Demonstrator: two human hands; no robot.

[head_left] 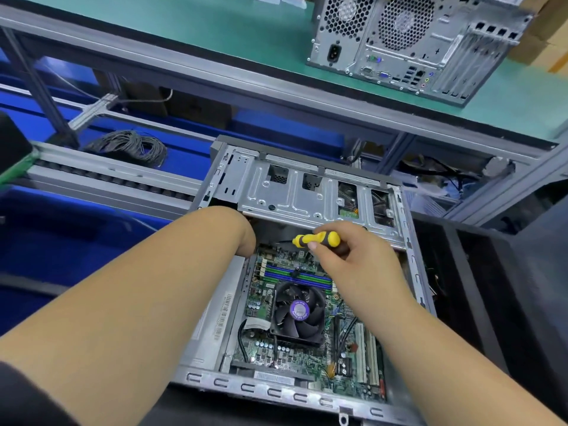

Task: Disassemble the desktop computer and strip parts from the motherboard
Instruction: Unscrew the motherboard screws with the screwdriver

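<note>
An open computer case [307, 392] lies in the middle, close in front of the person. The motherboard [276, 348] sits inside it, with a fan [299, 312] on the board's middle and the memory slots [295, 276] just behind the fan. A drive cage [307, 192] spans the case's far end. The right hand [347, 256] holds a screwdriver [318, 239] over the board's far edge, below the cage; the left hand [246, 238] reaches under the cage's left end. A coil of wire [129, 146] lies far left. A second computer [408, 44] stands on the bench [184, 32] behind.
</note>
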